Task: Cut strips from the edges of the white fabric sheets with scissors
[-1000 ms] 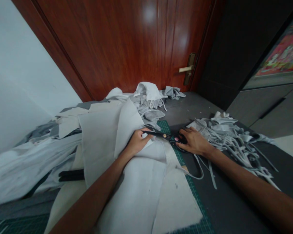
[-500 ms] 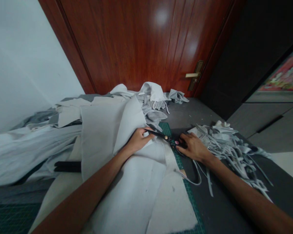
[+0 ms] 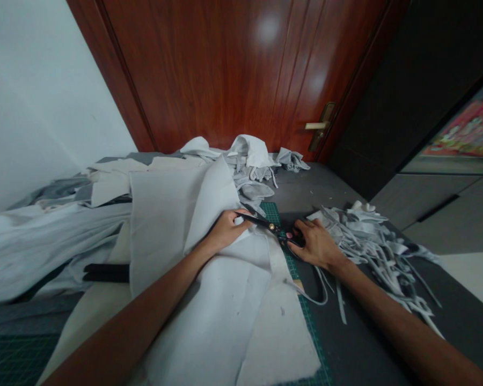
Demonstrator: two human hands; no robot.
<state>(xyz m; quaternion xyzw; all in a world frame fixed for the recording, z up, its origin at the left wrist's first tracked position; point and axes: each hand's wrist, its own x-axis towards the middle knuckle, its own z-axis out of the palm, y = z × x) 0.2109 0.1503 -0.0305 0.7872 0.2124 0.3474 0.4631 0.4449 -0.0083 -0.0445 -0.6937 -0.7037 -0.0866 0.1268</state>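
My right hand (image 3: 316, 242) is closed round the handles of black scissors (image 3: 271, 227), whose blades point left and stand apart. Beside the blade tips, my left hand (image 3: 228, 230) pinches the edge of a large pale grey-white fabric (image 3: 213, 311). The fabric lies in folds, one corner standing up behind my left hand. Under it is a cream piece of cloth (image 3: 282, 335) on a green cutting mat (image 3: 270, 210). A narrow strip of fabric (image 3: 316, 302) curls on the dark surface below my right hand.
A heap of cut strips (image 3: 374, 246) lies to the right. Crumpled scraps (image 3: 253, 155) sit at the back against a wooden door (image 3: 209, 69). More folded cloth (image 3: 52, 241) and a black bar-like object (image 3: 107, 272) are at the left.
The view has shifted slightly. Both hands, the scissors and the fabric keep almost the same places relative to one another.
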